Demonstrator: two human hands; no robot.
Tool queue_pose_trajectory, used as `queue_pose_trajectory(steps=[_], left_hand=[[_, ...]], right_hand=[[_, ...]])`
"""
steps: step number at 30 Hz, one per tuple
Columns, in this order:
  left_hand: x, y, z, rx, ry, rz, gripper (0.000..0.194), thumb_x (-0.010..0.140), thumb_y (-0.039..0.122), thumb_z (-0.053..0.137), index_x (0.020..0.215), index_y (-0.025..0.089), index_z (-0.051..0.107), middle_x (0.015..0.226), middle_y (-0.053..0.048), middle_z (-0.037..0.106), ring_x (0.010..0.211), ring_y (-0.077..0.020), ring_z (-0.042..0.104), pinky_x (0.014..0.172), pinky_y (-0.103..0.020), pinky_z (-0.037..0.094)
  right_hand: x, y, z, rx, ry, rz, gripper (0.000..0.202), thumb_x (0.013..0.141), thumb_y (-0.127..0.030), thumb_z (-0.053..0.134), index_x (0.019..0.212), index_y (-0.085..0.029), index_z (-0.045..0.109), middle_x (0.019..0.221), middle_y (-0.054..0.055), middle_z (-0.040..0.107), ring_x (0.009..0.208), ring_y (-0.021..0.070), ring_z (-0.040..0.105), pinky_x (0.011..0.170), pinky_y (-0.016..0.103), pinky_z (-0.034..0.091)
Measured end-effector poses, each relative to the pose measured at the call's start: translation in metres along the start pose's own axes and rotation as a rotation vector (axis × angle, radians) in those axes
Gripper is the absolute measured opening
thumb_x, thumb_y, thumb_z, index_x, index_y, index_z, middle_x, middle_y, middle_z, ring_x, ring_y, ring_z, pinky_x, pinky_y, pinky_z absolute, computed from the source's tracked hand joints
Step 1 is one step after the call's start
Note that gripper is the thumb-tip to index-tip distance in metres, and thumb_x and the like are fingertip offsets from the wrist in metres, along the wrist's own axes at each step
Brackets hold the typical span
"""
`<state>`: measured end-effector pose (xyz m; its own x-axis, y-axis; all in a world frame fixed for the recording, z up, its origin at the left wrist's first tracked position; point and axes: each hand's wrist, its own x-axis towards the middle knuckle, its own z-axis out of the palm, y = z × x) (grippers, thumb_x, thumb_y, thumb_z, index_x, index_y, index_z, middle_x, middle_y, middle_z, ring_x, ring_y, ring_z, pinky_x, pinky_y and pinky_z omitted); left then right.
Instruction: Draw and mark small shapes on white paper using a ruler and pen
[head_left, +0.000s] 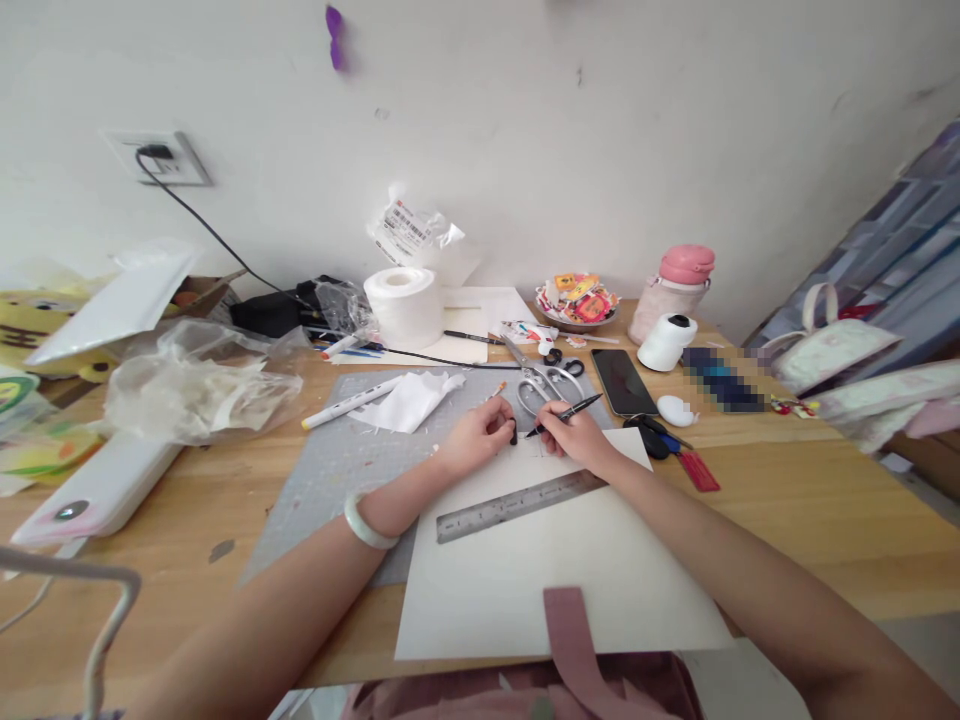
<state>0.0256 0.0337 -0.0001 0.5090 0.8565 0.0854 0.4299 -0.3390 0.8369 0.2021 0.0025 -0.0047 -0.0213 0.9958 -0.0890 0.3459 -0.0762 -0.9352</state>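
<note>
A black pen (583, 407) is gripped in my right hand (574, 436), its tip down near the top edge of a large white sheet of paper (540, 570). Faint lines show on the paper beside the tip. My left hand (478, 438) is closed at the sheet's upper left, fingers pinching a small black piece (514, 432) whose kind I cannot make out. Across the sheet, below both hands, lies a metal ruler (517, 503), its right end under my right forearm. Just beyond my hands are silver scissors (534, 393) on the grey cutting mat (330, 480).
A white marker (351, 403) and crumpled white tissue (411, 402) lie left. Behind stand a tissue roll (405, 310) and a bowl of wrapped sweets (577, 302). On the right are a phone (622, 382), keys (649, 438), a thread spool (666, 342) and a pink bottle (670, 292).
</note>
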Motion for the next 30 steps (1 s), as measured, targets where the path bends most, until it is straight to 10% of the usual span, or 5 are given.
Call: queue_pose_trajectory(steps=[30], left_hand=[[0.003, -0.005, 0.0, -0.013, -0.062, 0.056, 0.008, 0.076, 0.025, 0.043, 0.078, 0.019, 0.048, 0.057, 0.005, 0.045, 0.053, -0.0102, 0.041, 0.053, -0.022, 0.033]], right_hand=[[-0.011, -0.002, 0.01, -0.09, -0.113, -0.155, 0.016, 0.082, -0.03, 0.042, 0.072, -0.02, 0.048, 0.057, -0.004, 0.05, 0.05, 0.0089, 0.05, 0.049, 0.021, 0.04]])
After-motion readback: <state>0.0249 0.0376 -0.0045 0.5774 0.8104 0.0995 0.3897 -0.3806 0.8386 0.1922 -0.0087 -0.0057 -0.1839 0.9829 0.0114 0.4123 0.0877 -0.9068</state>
